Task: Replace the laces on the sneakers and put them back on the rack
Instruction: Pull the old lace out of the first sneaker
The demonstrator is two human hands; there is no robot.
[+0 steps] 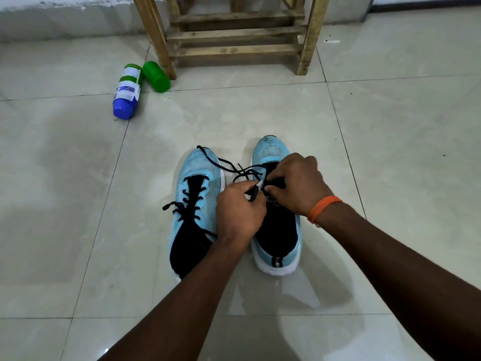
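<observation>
So that the thin black lace (253, 195) feeds the eyelets, my left grip (238, 212) and right grip (299, 186) both pinch it over the light-blue mesh sneaker (270, 152) standing on the pale floor tiles (390, 178).

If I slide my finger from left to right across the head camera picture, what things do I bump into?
First the blue-capped bottle, then the green bottle, the laced sneaker, the sneaker being laced, and last the orange wristband.
</observation>
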